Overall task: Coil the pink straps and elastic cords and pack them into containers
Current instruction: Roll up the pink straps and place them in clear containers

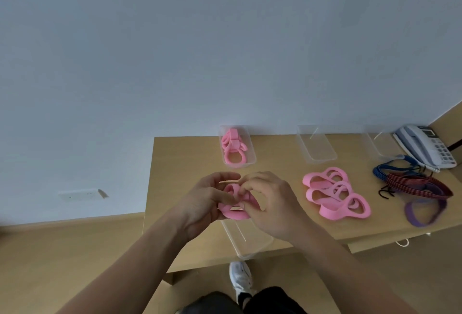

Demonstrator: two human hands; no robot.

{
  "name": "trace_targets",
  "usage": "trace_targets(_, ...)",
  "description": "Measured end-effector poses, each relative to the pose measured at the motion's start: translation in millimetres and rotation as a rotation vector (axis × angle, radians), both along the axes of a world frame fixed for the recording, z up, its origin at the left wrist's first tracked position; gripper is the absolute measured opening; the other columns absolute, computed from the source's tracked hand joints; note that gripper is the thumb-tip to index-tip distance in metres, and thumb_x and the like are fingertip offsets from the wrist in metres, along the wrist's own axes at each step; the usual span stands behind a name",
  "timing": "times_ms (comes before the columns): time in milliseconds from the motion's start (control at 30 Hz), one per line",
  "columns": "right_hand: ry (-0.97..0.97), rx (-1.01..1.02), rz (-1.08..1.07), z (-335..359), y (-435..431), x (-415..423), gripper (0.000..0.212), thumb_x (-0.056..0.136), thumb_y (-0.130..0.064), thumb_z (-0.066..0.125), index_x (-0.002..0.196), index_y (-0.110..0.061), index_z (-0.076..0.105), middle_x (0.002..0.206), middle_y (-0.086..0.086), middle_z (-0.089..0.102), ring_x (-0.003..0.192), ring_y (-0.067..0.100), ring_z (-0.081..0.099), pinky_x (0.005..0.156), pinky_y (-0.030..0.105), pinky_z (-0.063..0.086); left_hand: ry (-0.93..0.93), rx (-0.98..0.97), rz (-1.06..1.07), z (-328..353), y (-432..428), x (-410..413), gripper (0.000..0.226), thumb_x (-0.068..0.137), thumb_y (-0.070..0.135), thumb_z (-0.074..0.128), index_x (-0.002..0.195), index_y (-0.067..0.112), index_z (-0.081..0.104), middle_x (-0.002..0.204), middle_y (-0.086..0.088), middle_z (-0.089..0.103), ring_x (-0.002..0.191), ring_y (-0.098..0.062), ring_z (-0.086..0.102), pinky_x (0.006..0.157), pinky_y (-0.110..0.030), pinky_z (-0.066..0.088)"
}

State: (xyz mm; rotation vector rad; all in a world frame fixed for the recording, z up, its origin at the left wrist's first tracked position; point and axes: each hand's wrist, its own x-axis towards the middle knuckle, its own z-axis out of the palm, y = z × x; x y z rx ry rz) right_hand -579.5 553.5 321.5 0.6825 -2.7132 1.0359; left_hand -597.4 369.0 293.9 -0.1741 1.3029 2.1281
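Pink strap in hand (pixel 235 213): held above the near-left edge of the worktop (pixel 190 163), directly over a clear container, partly wound into loops.
Left hand (pixel 207 198): fingers curled round the left side of the loops, clamped on them.
Right hand (pixel 271 201): fingertips pinched together on the upper loop.
Step in hand: judged to be the coiling of one strap, not yet packed.
Doing it well: probably best done by anchoring the coil with the left fingers and laying each turn flat with the right. Looked soft and springy, so likely to pop open unless pinched firmly all the way down into the container.
Near container (pixel 250 243): clear, under the hands at the near edge, seemingly with nothing in it.
Far-left container (pixel 247 138): at the far edge, held several coiled pink straps (pixel 233 148).
Middle container (pixel 316 146): at the far edge, appeared empty.
Right container (pixel 381 146): at the far edge beside the telephone (pixel 422 146), appeared empty.
Loose pink straps (pixel 335 196): heaped mid-worktop, right of the hands, uncoiled.
Elastic cords (pixel 420 184): tangled near the right edge, uncoiled.
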Motion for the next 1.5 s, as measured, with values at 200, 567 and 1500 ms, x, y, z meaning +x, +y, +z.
trace_targets(200, -0.178, 0.122, 0.11, -20, 6, -16, 0.053, 0.063, -0.026, 0.09, 0.108, -0.025, 0.062, 0.118, -0.018, 0.053, 0.105, 0.002, 0.054, 0.088, 0.014, 0.044, -0.008, -0.092, 0.036, -7, -1, -13, 0.062, 0.062, -0.011, 0.067, 0.123, 0.002, 0.063, 0.115, -0.018, 0.068, 0.093, -0.028, 0.069, 0.07, -0.038, 0.06)
trace_targets(567, -0.258, -0.009, 0.103, -55, 19, -83, 0.035, 0.07, -0.015, 0.081, 0.102, -0.017, 0.066, 0.1, -0.007, 0.063, 0.091, 0.008, 0.057, 0.077, 0.026, 0.05, -0.113, -0.242, 0.045, -16, 17, -63, 0.065, 0.061, -0.007, 0.069, 0.125, 0.002, 0.061, 0.128, -0.025, 0.067, 0.098, -0.032, 0.074, 0.078, -0.043, 0.063)
trace_targets(1500, -0.203, 0.387, 0.11, -122, 31, -218, 0.023, 0.081, -0.025, 0.081, 0.104, -0.028, 0.077, 0.101, 0.0, 0.054, 0.103, 0.025, 0.048, 0.086, 0.032, 0.048, -0.155, -0.608, 0.477, -114, 41, -147, 0.012, 0.09, 0.001, 0.073, 0.099, 0.008, 0.071, 0.09, -0.012, 0.071, 0.078, -0.02, 0.074, 0.079, -0.034, 0.064)
